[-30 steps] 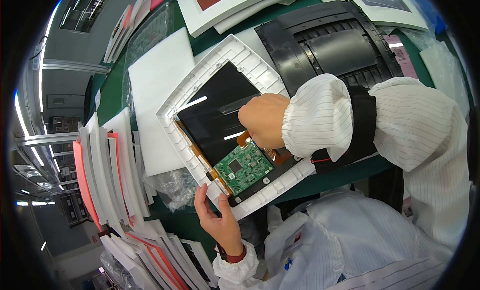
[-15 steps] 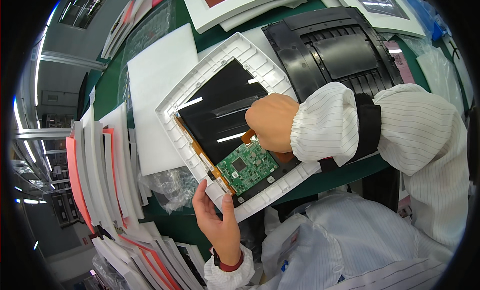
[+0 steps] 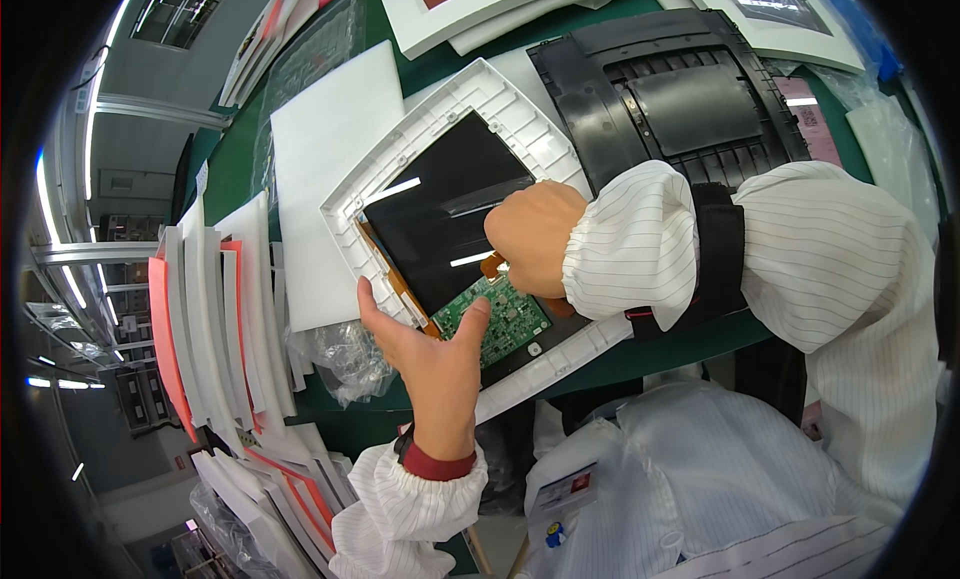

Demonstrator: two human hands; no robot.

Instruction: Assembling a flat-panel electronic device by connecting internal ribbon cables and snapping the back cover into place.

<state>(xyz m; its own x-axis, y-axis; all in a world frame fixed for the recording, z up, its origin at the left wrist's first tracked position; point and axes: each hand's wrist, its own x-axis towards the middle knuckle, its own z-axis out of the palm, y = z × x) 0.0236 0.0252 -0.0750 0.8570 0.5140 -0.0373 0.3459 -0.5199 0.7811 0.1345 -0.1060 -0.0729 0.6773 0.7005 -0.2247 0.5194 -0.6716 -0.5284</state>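
A white plastic frame (image 3: 352, 187) lies face down at the centre, holding a dark glossy display panel (image 3: 455, 159). On the panel's near part sits a green circuit board (image 3: 505, 329), and an orange-brown strip (image 3: 398, 279) runs along the panel's left edge. My left hand (image 3: 430, 354) is open, thumb and fingers spread over the frame's near left corner; the thumb tip overlaps the board. My right hand (image 3: 535, 239) is curled closed above the board's far right edge. An orange-brown flap (image 3: 492, 265) shows beside its fingers; whatever they pinch is hidden.
A black ribbed plastic cover (image 3: 690, 104) lies at the far right of the frame. White foam sheet (image 3: 335, 119) and crumpled clear plastic (image 3: 350, 359) are at the left. Several white and red panels (image 3: 205, 319) stand stacked further left on the green table (image 3: 600, 374).
My left hand has moved up and away from me over the frame's corner, its thumb reaching across the board. My right hand stays nearly in place, still closed. The view has shifted slightly.
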